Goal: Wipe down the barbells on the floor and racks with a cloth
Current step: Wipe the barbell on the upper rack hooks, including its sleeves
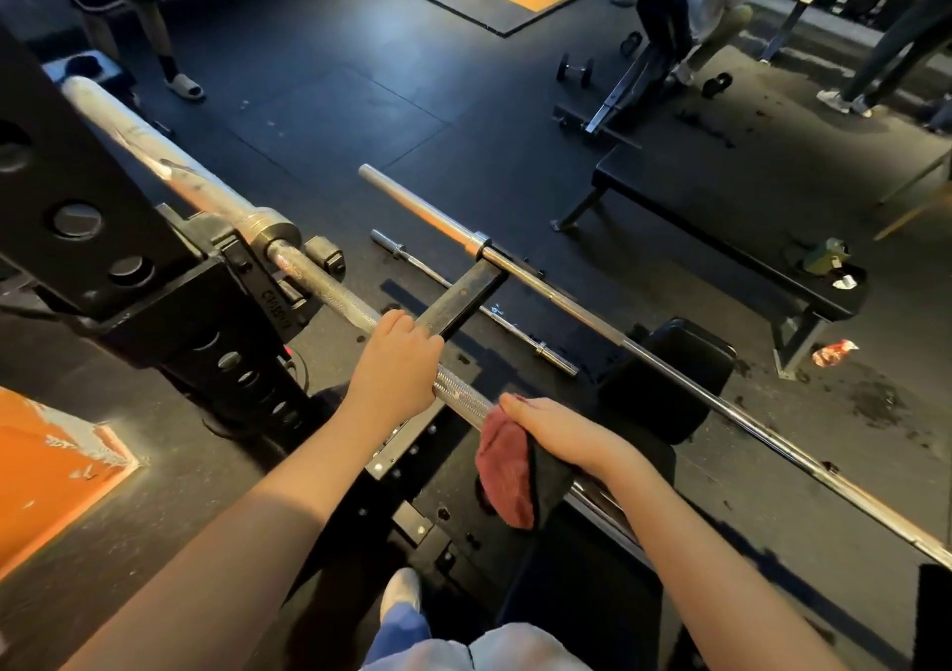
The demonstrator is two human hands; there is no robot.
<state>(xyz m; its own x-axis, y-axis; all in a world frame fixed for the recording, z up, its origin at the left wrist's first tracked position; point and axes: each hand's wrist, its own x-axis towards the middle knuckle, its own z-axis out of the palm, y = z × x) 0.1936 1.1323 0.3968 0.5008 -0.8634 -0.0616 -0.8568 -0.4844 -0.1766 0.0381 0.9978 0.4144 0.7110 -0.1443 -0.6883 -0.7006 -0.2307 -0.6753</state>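
- L hand (396, 361), centre of frame, is curled round the knurled shaft of the racked barbell (319, 284), a firm overhand grip.
- R hand (561, 433), just lower right of it, lies over the cloth (507, 469) and clamps it onto the same shaft. Fingertips are hidden on the far side, but it reads as a grip.
- The bar runs from upper left, through the hook (257, 284) on the rack upright (77, 217), down to lower centre.
- Risk: the bar may roll in the hook if the L hand slackens, since wiping force twists it. Then the cloth skids w/o cleaning.
- Risk: most of the cloth hangs loose below the bar. The tail could snag on the bolted frame beneath, or the knurl could catch the fabric and jerk it out of the grip.
- Risk: wiping toward the L hand could jam the knuckles together or against the black support arm (463, 294), which is touching or nearly so.
- Risk: the patch under the L hand gets skipped unless that hand shifts.
- Risk: the second barbell (566, 304) rests across that arm, and an elbow bump could roll it off.
- Risk: the thin bar (554, 353) on the floor, centre, is a trip hazard when stepping round.
- The sleeve at upper left probably still needs a pass.
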